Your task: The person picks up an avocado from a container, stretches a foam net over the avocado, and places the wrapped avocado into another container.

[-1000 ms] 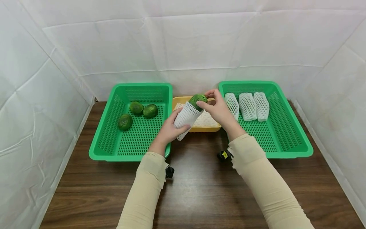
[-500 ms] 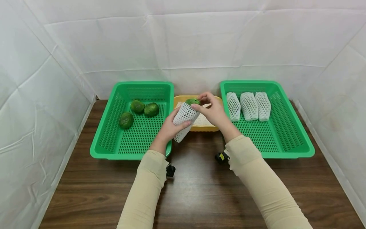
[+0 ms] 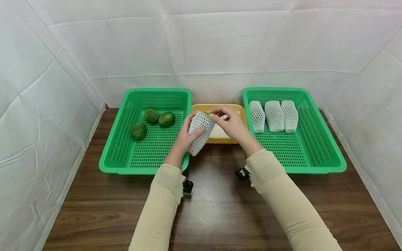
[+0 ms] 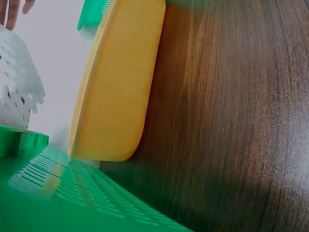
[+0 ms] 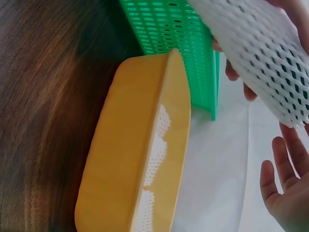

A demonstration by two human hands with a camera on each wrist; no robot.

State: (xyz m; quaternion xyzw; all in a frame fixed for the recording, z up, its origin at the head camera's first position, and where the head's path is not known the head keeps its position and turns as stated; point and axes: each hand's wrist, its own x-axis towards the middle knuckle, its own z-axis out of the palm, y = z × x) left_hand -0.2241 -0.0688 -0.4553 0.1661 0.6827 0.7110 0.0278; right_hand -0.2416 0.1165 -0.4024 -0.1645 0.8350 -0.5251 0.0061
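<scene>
Head view, left hand (image 3: 184,138): mid-frame, I see it clamped round a white foam net (image 3: 201,121), thumb across the front.
Head view, right hand (image 3: 235,126): just right of it, thumb and forefinger pinching the net's upper rim.
Head view, held fruit (image 3: 206,113): inside that net at mid-frame; I get only a green sliver at the upper end.
Head view, left basket (image 3: 157,153): green, left of centre, with three loose green fruits (image 3: 139,131), two side by side and one lower left.
Head view, yellow tray (image 3: 224,141): centre, behind the hands, more white netting (image 3: 218,133) inside.
Head view, right basket (image 3: 284,150): green, right of centre, three white-netted bundles (image 3: 274,116) along its upper left.
Head view, table (image 3: 213,216): dark wood, lower frame, under both baskets.
Left wrist view, net: at the left edge, fingertips just above; I can't read the grip here.
Right wrist view, net: slanting across the upper right, fingers behind it, other fingertips touching its lower end.
</scene>
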